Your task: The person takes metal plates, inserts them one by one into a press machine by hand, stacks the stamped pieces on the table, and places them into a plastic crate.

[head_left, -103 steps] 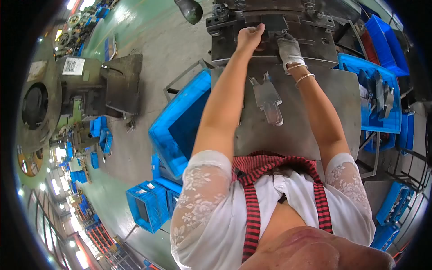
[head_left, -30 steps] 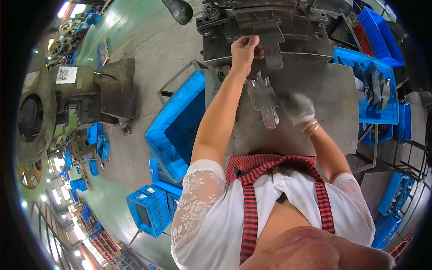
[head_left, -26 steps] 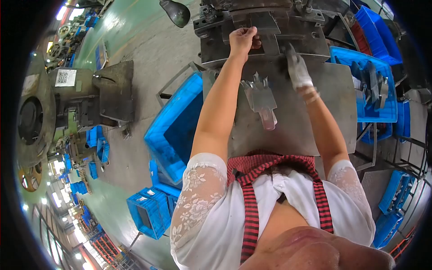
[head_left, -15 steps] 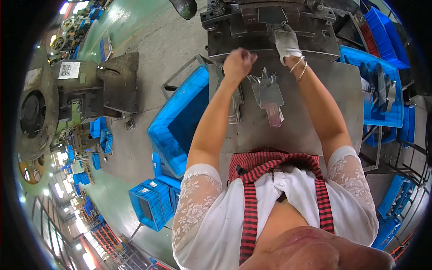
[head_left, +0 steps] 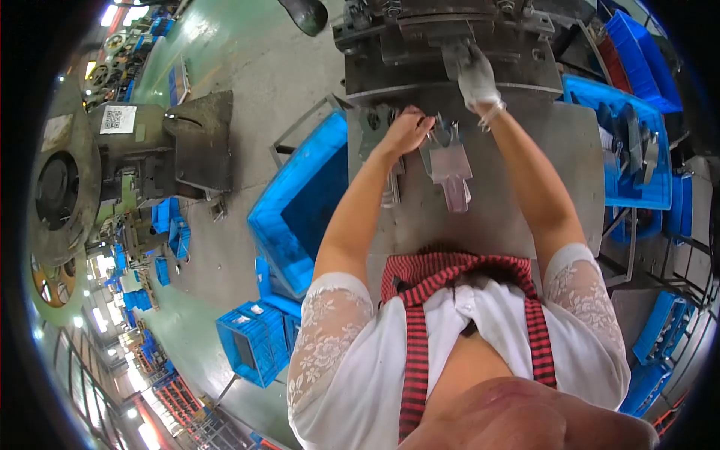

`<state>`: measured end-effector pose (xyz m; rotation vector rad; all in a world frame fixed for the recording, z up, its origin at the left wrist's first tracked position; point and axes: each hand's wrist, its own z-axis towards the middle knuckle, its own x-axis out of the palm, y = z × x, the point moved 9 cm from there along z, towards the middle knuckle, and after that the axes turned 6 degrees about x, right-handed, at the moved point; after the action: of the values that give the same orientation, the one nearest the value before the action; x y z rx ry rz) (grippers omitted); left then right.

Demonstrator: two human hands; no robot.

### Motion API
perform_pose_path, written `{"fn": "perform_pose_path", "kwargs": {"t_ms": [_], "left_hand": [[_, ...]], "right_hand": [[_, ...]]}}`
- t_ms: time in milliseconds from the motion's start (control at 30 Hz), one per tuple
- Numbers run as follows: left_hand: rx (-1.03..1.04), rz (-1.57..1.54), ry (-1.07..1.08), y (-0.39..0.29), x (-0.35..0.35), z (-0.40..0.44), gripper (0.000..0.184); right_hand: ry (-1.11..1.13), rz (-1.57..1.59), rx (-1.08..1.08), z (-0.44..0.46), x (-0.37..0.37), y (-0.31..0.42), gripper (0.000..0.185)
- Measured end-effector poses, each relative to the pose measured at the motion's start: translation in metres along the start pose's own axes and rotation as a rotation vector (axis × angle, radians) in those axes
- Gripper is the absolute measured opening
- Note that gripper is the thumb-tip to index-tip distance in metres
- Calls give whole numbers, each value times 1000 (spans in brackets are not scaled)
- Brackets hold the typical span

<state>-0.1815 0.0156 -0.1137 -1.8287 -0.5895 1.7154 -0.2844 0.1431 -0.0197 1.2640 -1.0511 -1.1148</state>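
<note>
My bare left hand [head_left: 409, 132] is closed at the upper left prong of the flat, pronged metal parts [head_left: 450, 165], which lie overlapping on the metal table [head_left: 525, 202]. Its fingertips pinch the edge there. Farther forward, my right hand [head_left: 475, 79], in a pale glove, is closed at the right side of a grey metal plate [head_left: 453, 58] on the press die [head_left: 517, 73]. The fingers partly cover that plate. More metal parts [head_left: 390, 187] lie left of the pronged ones, partly under my left wrist.
A large blue bin [head_left: 281, 217] stands left of the table. At the right, another blue bin [head_left: 652, 184] holds metal parts, with a blue tray [head_left: 645, 67] behind it. A dark rounded object [head_left: 306, 16] hangs at the top. A machine [head_left: 127, 157] stands far left.
My left hand has come back from the die to the pronged parts and closed there. My gloved right hand went from over the table to the plate on the die, which now sits slightly nearer.
</note>
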Motion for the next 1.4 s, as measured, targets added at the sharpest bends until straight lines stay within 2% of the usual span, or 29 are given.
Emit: {"fn": "perform_pose_path", "kwargs": {"t_ms": [67,100,167,200,233,267,333,367,400,467,567,667,700,767,833,867,933,967,1033,1133,1167,1233,1267,1300,1367,1400], "left_hand": [[66,-84,-324,-11,-26,-10,28],[11,102,-388,-17,-41,-14,22],[-73,268,-337,-24,-45,-24,18],[-109,354,-313,-24,-46,-28,17],[-83,337,-299,-25,-42,-29,19],[-65,205,-411,-22,-44,-34,21],[-27,-68,-621,-22,-50,-48,27],[-105,-254,-755,-17,-55,-66,31],[-175,-390,-728,-19,-47,-74,34],[-326,-654,-675,-21,-23,-93,41],[-123,-336,-654,-39,-5,-110,56],[-220,402,-665,-57,-75,-129,71],[-382,437,-693,-30,-80,-139,71],[-633,-105,-424,54,-52,-151,52],[-456,313,-548,36,-89,-155,32],[-420,389,-578,35,-103,-160,28],[-646,-233,-635,64,-108,-174,32],[-613,-132,-642,55,-115,-168,33],[-552,68,-650,33,-118,-155,35],[-568,380,-295,38,-77,-133,37],[-701,183,-256,55,-72,-139,32],[-627,133,-467,27,-106,-145,28],[-593,105,-563,14,-121,-149,26],[-603,-63,-602,7,-129,-148,21],[-446,-432,-744,-1,-107,-132,22],[-347,-615,-818,-9,-96,-117,23]], "right_hand": [[-32,254,-78,-13,-13,-17,24],[-62,496,-15,-24,-19,-31,24],[-2,256,75,-57,-28,-32,24],[53,252,104,-72,-28,-39,24],[107,249,129,-85,-26,-51,25],[158,246,156,-98,-23,-65,26],[344,553,175,-123,-8,-81,24],[437,320,196,-134,-4,-88,23],[537,83,190,-147,2,-82,21],[652,-1179,173,-165,-10,-38,18],[608,-1167,169,-166,-27,-23,18],[393,-932,61,-150,-58,-26,20],[342,-1041,20,-146,-59,-12,20],[349,-940,-1,-145,-48,-17,20],[362,-877,3,-144,-32,-11,22],[369,-859,-8,-145,-26,-9,23],[382,-821,-34,-145,-15,-5,24],[405,-762,30,-146,-9,-6,26],[456,-707,8,-149,8,-14,26],[521,-713,-12,-158,24,-8,26],[533,-732,-11,-158,25,-6,26],[616,-615,-136,-155,26,-24,23],[619,-472,-63,-155,21,-40,22],[616,-328,8,-156,19,-42,21],[516,134,387,-161,32,-12,19],[473,541,557,-161,51,-31,19]]}}
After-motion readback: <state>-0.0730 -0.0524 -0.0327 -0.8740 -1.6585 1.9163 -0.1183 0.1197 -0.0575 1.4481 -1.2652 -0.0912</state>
